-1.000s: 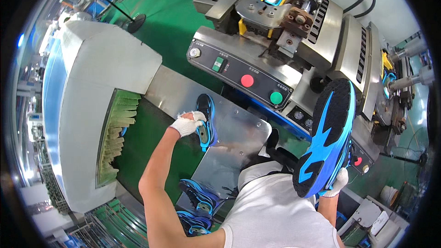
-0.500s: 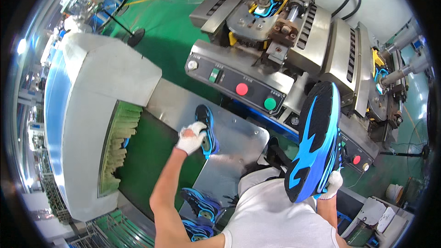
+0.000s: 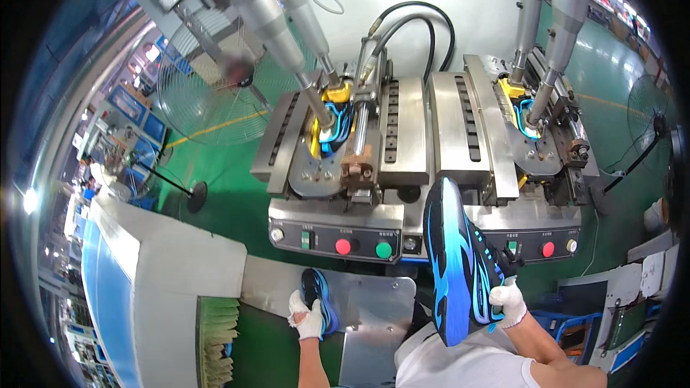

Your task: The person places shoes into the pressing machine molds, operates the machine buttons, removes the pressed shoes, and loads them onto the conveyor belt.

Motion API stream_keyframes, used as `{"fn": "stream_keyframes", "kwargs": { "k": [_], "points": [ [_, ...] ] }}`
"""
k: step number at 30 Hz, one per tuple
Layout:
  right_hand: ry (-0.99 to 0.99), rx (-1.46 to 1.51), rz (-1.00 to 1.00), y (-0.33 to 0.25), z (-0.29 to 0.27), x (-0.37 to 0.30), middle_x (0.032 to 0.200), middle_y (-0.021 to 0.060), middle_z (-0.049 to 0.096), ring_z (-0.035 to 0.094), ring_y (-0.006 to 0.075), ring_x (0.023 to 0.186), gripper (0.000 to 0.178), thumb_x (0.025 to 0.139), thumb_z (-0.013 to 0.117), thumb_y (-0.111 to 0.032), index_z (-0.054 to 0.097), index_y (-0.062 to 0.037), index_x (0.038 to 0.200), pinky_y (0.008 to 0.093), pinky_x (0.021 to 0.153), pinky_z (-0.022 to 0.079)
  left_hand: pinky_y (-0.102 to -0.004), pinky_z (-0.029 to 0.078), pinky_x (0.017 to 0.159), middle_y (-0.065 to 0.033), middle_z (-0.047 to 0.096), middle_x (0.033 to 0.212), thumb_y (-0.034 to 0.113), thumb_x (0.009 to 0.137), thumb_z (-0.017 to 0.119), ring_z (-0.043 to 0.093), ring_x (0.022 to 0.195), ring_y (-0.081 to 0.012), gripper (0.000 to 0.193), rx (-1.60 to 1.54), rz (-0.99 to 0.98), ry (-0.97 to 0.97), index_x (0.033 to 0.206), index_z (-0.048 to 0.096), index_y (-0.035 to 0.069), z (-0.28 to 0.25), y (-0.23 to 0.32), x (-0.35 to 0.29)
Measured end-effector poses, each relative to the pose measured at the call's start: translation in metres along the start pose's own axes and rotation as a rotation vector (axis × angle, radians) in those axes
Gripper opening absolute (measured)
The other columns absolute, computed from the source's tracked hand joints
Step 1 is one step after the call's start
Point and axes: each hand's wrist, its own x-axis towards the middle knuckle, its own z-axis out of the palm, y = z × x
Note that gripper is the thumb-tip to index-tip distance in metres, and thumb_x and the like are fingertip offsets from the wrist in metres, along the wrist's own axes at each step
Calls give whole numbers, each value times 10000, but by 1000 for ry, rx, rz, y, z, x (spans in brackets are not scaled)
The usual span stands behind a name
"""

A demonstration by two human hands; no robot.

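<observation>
My right hand (image 3: 508,302), in a white glove, grips a black and blue sports shoe (image 3: 451,273) near its heel. The shoe stands toe up before the machine, its sole and laced side showing. My left hand (image 3: 307,317), also gloved, is closed on a second black and blue shoe (image 3: 329,315), which lies on a metal plate (image 3: 374,302) at the lower left. Part of that shoe is hidden behind the glove. A two-station press (image 3: 406,136) stands beyond both hands. Blue-trimmed shoe parts sit clamped in its left station (image 3: 336,123) and right station (image 3: 522,116).
A control panel (image 3: 338,238) with red and green buttons runs along the press front. At left, a pale machine housing (image 3: 180,262) has a bristly curtain (image 3: 218,338) over a green belt (image 3: 262,341). Fans (image 3: 237,70) stand on both sides. A cart (image 3: 618,309) is at lower right.
The view has swung to face the press squarely. The shoe in my right hand has turned, showing more of its laced side. My left hand stays at the shoe on the plate.
</observation>
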Motion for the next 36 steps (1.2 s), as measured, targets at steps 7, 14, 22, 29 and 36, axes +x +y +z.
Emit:
{"fn": "stream_keyframes", "kwargs": {
  "k": [7,14,22,29,36],
  "points": [
    [-77,296,19,-26,14,18,1264,138,689,573,84,667,841,748,695,44,432,-25,1545,225,541,428,-432,502,1065,-226,639,1341,12,905,717,642,1221,-387,459,-195,590,116,1348,605,-21,-82,185,70],
    [-167,326,5,-57,9,43,1377,167,646,667,278,1211,831,727,646,29,438,35,1532,402,1058,533,-433,492,1077,-219,637,1368,140,964,679,630,1247,-378,396,-21,761,25,1326,626,-12,-24,284,217],
    [6,56,-54,-44,-48,32,1429,156,604,620,242,1241,847,735,816,-49,471,61,1501,392,1076,499,-469,440,1115,-321,526,1435,383,812,828,511,1348,-461,944,44,292,-147,1522,380,-51,107,330,349],
    [222,-51,71,-54,-46,39,1388,187,641,651,253,1201,748,821,777,-206,512,25,1481,426,1062,499,-549,482,1052,-269,575,1400,422,754,864,582,1291,-439,882,215,182,-150,1425,445,31,138,364,414],
    [157,-298,43,-42,-2,50,1346,217,678,682,264,1161,682,907,738,-363,554,-12,1461,461,1048,499,-472,505,1016,-266,653,1263,311,722,877,633,1196,-428,788,-50,367,19,1359,526,10,15,342,365]
  ]
}}
